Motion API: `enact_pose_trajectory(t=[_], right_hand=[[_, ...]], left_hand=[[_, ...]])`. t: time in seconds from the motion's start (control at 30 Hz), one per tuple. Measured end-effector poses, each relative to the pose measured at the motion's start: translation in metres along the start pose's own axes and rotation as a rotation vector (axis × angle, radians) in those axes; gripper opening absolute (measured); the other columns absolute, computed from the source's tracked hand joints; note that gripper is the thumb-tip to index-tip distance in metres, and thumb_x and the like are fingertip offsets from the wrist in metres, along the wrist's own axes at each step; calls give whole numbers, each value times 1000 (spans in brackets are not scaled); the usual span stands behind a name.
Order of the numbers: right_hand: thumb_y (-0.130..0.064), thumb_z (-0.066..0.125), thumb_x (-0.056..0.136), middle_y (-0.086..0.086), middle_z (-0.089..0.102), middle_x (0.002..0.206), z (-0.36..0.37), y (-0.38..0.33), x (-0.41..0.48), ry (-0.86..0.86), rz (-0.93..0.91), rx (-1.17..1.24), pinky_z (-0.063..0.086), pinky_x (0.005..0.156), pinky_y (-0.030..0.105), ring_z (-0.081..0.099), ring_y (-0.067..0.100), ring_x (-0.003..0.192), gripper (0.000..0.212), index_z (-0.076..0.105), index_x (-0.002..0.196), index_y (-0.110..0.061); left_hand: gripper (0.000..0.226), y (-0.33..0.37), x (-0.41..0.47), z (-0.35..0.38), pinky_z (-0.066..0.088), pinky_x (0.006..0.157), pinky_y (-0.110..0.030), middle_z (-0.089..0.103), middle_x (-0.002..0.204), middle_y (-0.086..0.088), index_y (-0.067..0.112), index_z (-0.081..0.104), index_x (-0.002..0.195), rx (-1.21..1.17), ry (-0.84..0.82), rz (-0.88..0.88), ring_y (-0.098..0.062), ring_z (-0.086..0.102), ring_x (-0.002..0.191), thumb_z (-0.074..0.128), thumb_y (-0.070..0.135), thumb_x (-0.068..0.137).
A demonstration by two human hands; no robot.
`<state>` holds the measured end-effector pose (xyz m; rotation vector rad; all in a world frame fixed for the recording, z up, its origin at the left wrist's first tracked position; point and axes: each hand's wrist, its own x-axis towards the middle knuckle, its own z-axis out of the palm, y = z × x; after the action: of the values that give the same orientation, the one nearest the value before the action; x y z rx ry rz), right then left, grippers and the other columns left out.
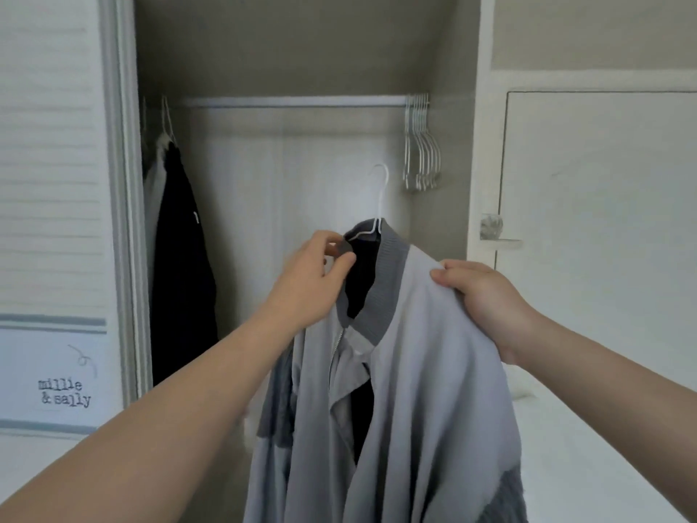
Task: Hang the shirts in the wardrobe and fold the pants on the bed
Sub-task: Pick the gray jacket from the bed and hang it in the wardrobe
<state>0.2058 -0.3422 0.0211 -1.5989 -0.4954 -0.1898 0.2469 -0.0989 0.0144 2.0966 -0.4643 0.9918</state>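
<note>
A light grey zip-up top (422, 390) with a darker ribbed collar hangs on a white hanger (379, 198), held up in front of the open wardrobe. My left hand (313, 281) pinches the collar's left edge. My right hand (479, 292) grips the top's right shoulder. The hanger's hook points up, well below the white rail (294, 102) and apart from it. At the rail's left end a dark garment (181, 266) hangs beside a pale one.
Several empty white hangers (420, 145) hang bunched at the rail's right end. A slatted wardrobe door (52, 183) stands at the left. A white wall panel (603, 220) is at the right, with the white bed (588, 454) below it.
</note>
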Motion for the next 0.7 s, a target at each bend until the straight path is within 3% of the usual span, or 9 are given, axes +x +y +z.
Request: enact_pose_trajectory(t=[0.07, 0.13, 0.23, 0.3, 0.37, 0.47, 0.6, 0.7], right_hand=[[-11, 52, 97, -10, 56, 50, 25, -7, 26, 18, -13, -30, 37, 44, 14, 53, 4, 44, 56, 56, 43, -23], [-11, 53, 97, -6, 61, 53, 47, -12, 53, 40, -35, -73, 38, 45, 13, 57, 7, 46, 50, 61, 48, -21], [-13, 56, 95, 10, 65, 74, 79, -20, 96, 95, -66, -108, 46, 66, 26, 63, 21, 69, 25, 66, 72, -11], [-14, 58, 95, 14, 68, 84, 98, -25, 125, 143, -76, -112, 51, 74, 35, 65, 27, 79, 20, 65, 79, -5], [-14, 58, 95, 6, 70, 76, 114, -30, 155, 163, -91, -103, 52, 63, 27, 68, 21, 72, 19, 66, 79, -9], [-10, 54, 94, 2, 65, 61, 135, -39, 194, 177, -111, -113, 42, 41, 16, 61, 10, 51, 18, 64, 80, -8], [-8, 51, 93, 6, 59, 66, 154, -50, 246, 196, -124, -98, 41, 43, 17, 58, 17, 54, 17, 57, 78, -9], [-7, 49, 95, 8, 60, 74, 163, -56, 282, 201, -148, -50, 40, 36, 15, 60, 16, 51, 10, 57, 87, -7]], left_hand=[[16, -12, 13, -16, 44, 83, -15, 60, 108, 19, 36, 53, 116, -32, -44, 7, 5, 57, 96, 55, 41, 100], [11, -22, 26, -31, 41, 76, -7, 61, 106, 17, 34, 57, 110, -53, -62, 12, 3, 58, 91, 56, 38, 100], [10, -35, 39, -47, 41, 75, -10, 63, 100, 14, 30, 61, 97, -50, -47, 51, 2, 58, 90, 58, 39, 98], [17, -43, 44, -53, 43, 70, -11, 65, 91, 13, 28, 62, 91, -72, -29, 61, -1, 59, 84, 59, 45, 95], [27, -53, 47, -57, 45, 66, -14, 66, 85, 11, 29, 61, 86, -68, -42, 56, -3, 60, 78, 61, 56, 87], [43, -68, 57, -58, 49, 69, -19, 66, 86, 13, 33, 57, 86, 6, -89, 11, -1, 61, 78, 61, 72, 70], [56, -81, 76, -53, 52, 71, -32, 59, 90, 15, 38, 48, 88, 166, -157, -81, -4, 59, 80, 61, 84, 59], [69, -85, 92, -43, 51, 69, -36, 55, 96, 17, 36, 40, 96, 316, -136, -88, -7, 58, 84, 58, 89, 55]])
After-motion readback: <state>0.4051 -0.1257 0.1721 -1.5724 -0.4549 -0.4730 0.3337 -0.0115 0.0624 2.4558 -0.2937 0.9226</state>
